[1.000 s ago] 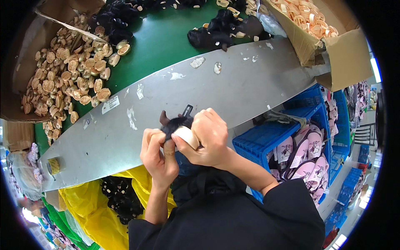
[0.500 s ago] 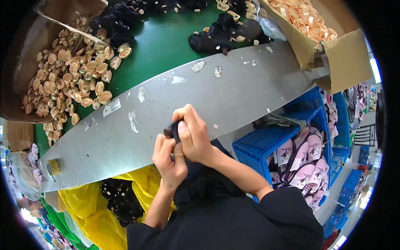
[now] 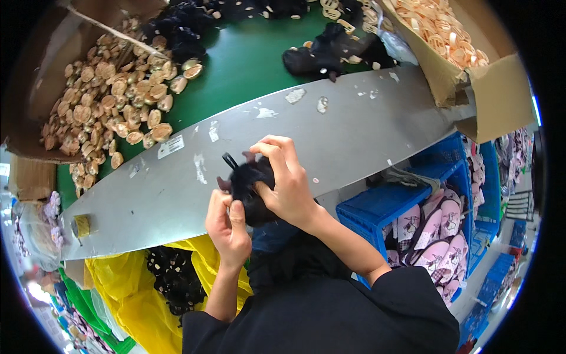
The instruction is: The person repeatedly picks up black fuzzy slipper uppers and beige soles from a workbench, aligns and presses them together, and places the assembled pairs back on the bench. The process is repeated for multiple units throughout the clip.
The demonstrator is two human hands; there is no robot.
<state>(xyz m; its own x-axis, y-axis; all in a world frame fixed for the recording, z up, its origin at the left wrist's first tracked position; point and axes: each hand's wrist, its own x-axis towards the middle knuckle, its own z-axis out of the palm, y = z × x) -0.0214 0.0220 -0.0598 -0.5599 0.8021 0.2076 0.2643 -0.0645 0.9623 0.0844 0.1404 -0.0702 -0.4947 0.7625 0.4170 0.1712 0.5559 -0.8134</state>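
Note:
Between my hands is a small black plush animal piece (image 3: 253, 184) with two brownish ears and a black loop standing up from its top. My left hand (image 3: 229, 229) is closed, thumb against curled fingers, pinching its lower left edge. On its right side my right hand (image 3: 286, 187) grips it, thumb pressed into the fur and fingers bent over behind. The piece is held above the near edge of the grey metal table strip (image 3: 236, 138). Its underside is hidden from me.
Gold and beige oval shells (image 3: 112, 97) spill from a carton at left. Black plush pieces (image 3: 336, 50) lie on the green surface (image 3: 230, 65). A right-hand carton (image 3: 504, 94) holds peach plastic parts. Blue crates (image 3: 368, 203) with pink slippers stand right; a yellow bag (image 3: 127, 301) sits below left.
The plush piece, mostly covered by my fingers before, now shows fuller, with its ears and loop visible. My hands have moved apart somewhat. The view has shifted slightly.

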